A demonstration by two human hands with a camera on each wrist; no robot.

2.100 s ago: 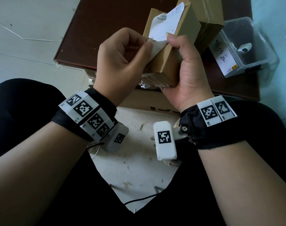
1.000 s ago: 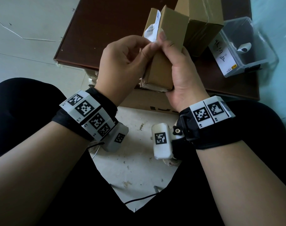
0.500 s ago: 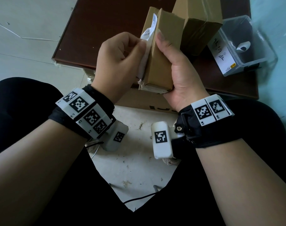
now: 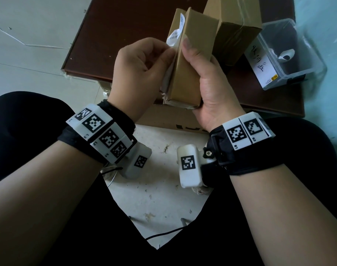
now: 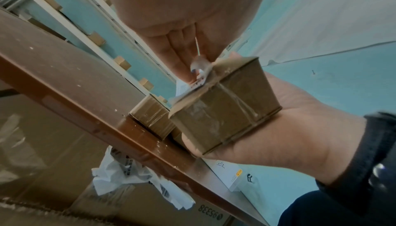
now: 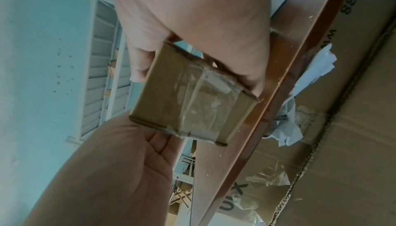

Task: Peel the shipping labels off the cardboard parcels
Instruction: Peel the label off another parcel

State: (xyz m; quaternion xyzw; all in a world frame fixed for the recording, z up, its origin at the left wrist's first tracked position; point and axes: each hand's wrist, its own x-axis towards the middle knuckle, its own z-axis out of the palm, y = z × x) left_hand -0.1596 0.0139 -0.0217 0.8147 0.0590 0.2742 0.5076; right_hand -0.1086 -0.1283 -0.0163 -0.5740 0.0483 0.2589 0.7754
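Above brown table (image 4: 110, 25), parcel (image 4: 190, 60) stands upright in right hand (image 4: 211, 93).

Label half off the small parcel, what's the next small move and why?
Probably keep pulling the label away with the left hand, which pinches its loose edge; part of it looks stuck to the parcel, and the right hand grips the parcel to brace it.

The right hand (image 5: 289, 128) cradles a taped parcel (image 5: 227, 109); left fingers (image 5: 177, 55) pinch its white label (image 5: 193, 84). Another parcel (image 5: 150, 116) sits at the desk (image 5: 64, 63) edge.
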